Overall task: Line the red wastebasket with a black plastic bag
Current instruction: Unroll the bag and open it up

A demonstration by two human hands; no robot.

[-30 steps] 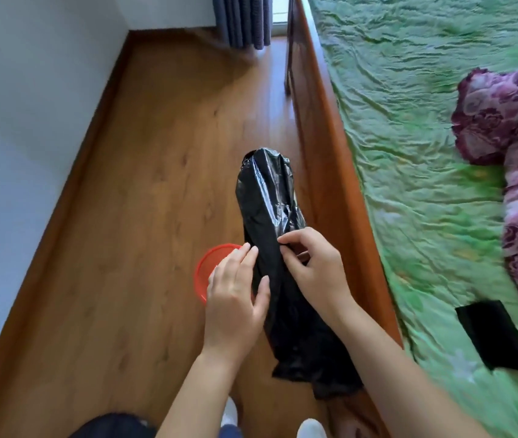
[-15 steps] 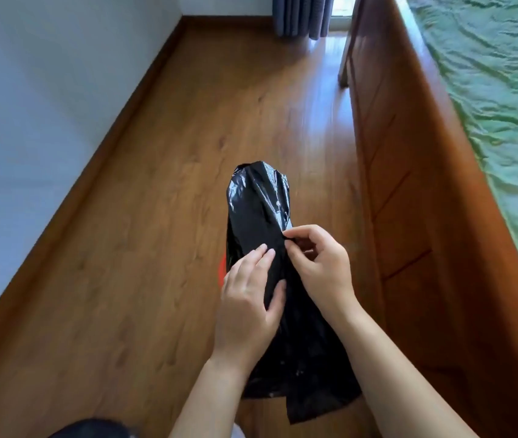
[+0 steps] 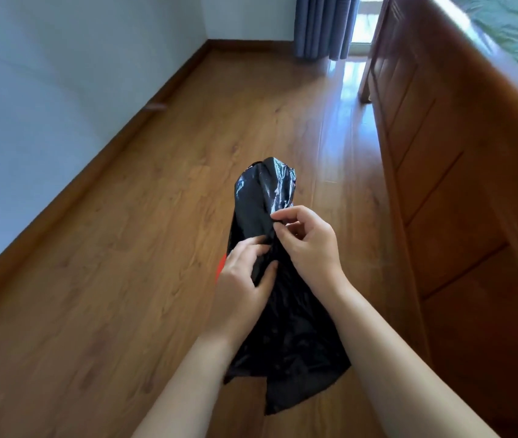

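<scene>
A person is holding a black plastic bag [image 3: 280,289] in front of them with both bare hands, above the wooden floor [image 3: 125,279]. The bag is hanging as a long crumpled bundle, its glossy upper end pointing toward twelve o'clock and its loose lower end trailing toward six o'clock between the forearms.

The right hand [image 3: 311,245] is pinching a fold of the bag between thumb and forefinger near the middle of the bundle, its other fingers curled loosely. The left hand [image 3: 242,279] is lying against the bag just at seven o'clock from the right hand, fingers partly bent and thumb pressing into the plastic, gripping the same stretch of film. The two hands are nearly touching.

Only a thin sliver of the red wastebasket [image 3: 221,263] is showing, peeking out at nine o'clock from the bag, just beside the left hand's knuckles; the bag is hiding the rest of it.

A wooden bed frame [image 3: 441,184] is running along the three o'clock side, topped by green bedding [image 3: 510,30]. A pale wall [image 3: 46,105] is lining the nine o'clock side, and blue curtains [image 3: 324,26] are hanging at twelve o'clock.
</scene>
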